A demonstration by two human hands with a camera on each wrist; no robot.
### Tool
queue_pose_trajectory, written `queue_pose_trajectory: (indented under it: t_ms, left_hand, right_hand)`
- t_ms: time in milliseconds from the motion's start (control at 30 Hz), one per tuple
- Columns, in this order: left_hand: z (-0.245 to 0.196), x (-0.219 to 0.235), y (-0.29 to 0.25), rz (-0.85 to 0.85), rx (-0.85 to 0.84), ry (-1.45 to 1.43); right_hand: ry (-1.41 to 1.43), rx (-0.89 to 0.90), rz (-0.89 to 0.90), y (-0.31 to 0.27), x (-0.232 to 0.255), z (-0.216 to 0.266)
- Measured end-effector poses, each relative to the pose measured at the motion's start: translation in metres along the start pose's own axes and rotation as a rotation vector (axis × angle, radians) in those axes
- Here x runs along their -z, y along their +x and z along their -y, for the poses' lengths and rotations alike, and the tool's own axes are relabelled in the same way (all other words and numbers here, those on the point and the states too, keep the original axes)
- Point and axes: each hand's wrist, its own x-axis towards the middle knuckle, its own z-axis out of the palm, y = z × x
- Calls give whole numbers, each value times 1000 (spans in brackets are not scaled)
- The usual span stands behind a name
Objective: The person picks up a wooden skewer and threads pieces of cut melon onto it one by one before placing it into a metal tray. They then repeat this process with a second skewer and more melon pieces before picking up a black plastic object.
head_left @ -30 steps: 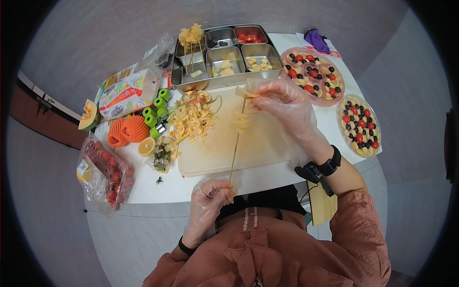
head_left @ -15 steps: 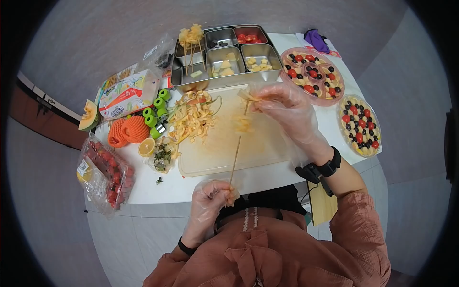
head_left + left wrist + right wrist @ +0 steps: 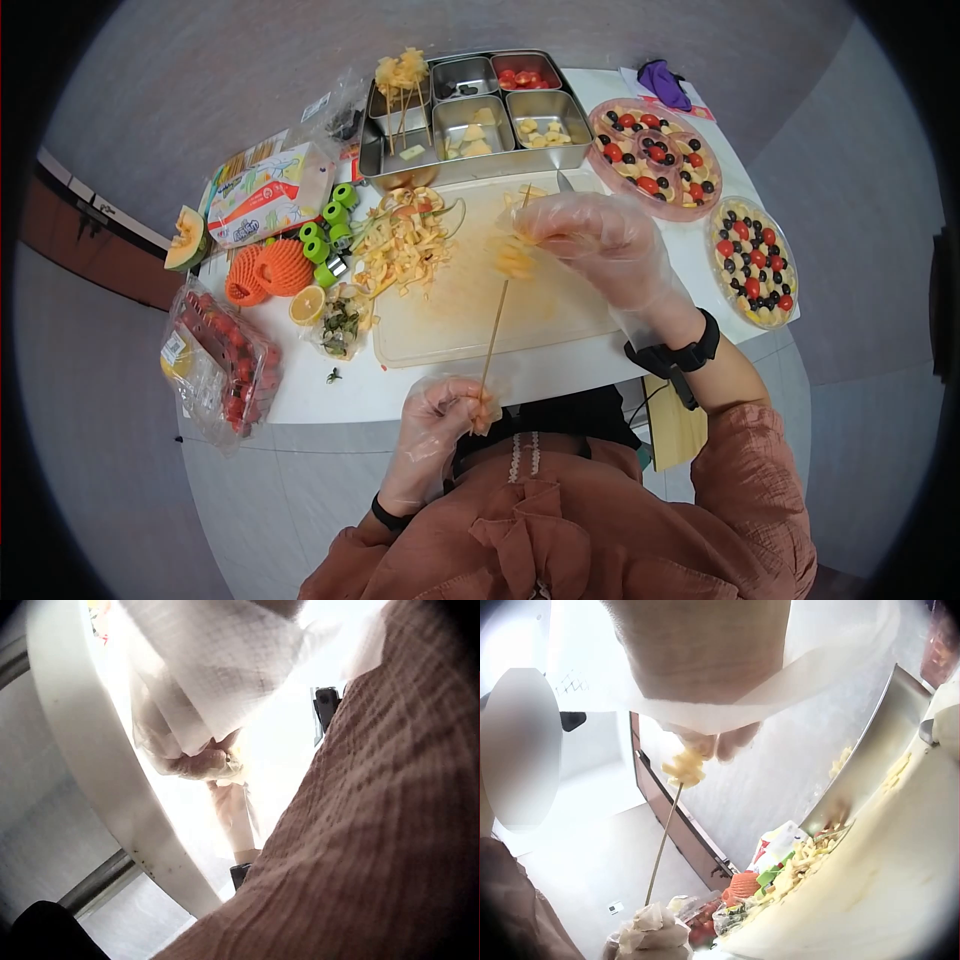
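My gloved left hand (image 3: 438, 425) pinches the lower end of a thin wooden skewer (image 3: 495, 335) at the table's front edge. Yellow fruit pieces (image 3: 515, 260) are threaded near the skewer's upper end, over the cutting board (image 3: 440, 335). My gloved right hand (image 3: 600, 245) has its fingertips on the fruit, and the skewer's tip sticks out above them. In the right wrist view the fingers touch the top of the fruit cluster (image 3: 684, 769), with the left hand (image 3: 654, 937) below. The left wrist view is washed out.
A steel tray (image 3: 480, 165) with fruit compartments and finished skewers (image 3: 400, 75) stands behind the board. Peelings (image 3: 405, 245), green cutters (image 3: 338, 220) and strawberries (image 3: 235, 370) lie left. Two fruit platters (image 3: 655, 165) are at right; a blade tip (image 3: 565, 182) shows behind the right hand.
My right hand has moved down the skewer towards me, from near its tip to the threaded fruit. The skewer tip and a blade behind the hand now show. The left hand has hardly moved.
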Motion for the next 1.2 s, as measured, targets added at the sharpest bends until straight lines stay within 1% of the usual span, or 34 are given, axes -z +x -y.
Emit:
queue_pose_trajectory:
  t_ms: [33,167,233,267,333,367,433,467,533,567,633,667,733,767,833,867,933,1067,1133,1200]
  left_hand:
    - [0,0,0,8,-3,-4]
    - [2,0,2,0,-35,21]
    - [4,1,3,-36,-107,113]
    - [5,3,3,-37,-106,113]
    - [8,5,4,-126,-209,108]
    - [7,5,4,-126,-205,108]
    - [5,4,2,-230,-231,91]
    - [4,4,3,-229,-230,92]
    - [2,3,3,-242,-232,90]
    - [2,2,3,-242,-231,92]
    - [2,0,2,-272,-198,82]
    - [2,0,2,-274,-198,82]
    - [2,0,1,-260,-179,87]
    - [2,1,1,-264,-180,85]
    - [3,3,1,-239,-188,84]
    - [3,4,1,-243,-189,80]
    - [3,6,1,-233,-192,99]
    - [3,8,3,-223,-179,96]
    - [4,9,4,-229,-176,99]
    - [5,10,4,-227,-178,82]
  right_hand:
    - [-11,48,18,0,0,-1]
    - [-102,70,-14,2,3,9]
    - [-230,72,-115,6,5,14]
    - [-229,70,-114,6,6,11]
    - [-157,-194,-169,6,8,-1]
    - [-156,-197,-170,8,9,-3]
    - [-215,-440,32,14,9,-7]
    - [-216,-441,31,15,7,-11]
    - [-413,-278,270,12,-2,-29]
    - [-412,-279,269,10,-8,-43]
    - [-551,193,243,6,-19,-67]
    - [-550,194,243,6,-23,-73]
    - [-729,221,406,10,-29,-75]
    - [-727,223,409,10,-31,-74]
    - [-893,334,489,12,-34,-67]
    - [-892,336,494,14,-33,-63]
    - [-744,392,500,17,-29,-56]
    - [-672,352,508,17,-35,-60]
    - [-1019,451,546,22,-34,-39]
    - [-1044,432,532,20,-37,-35]
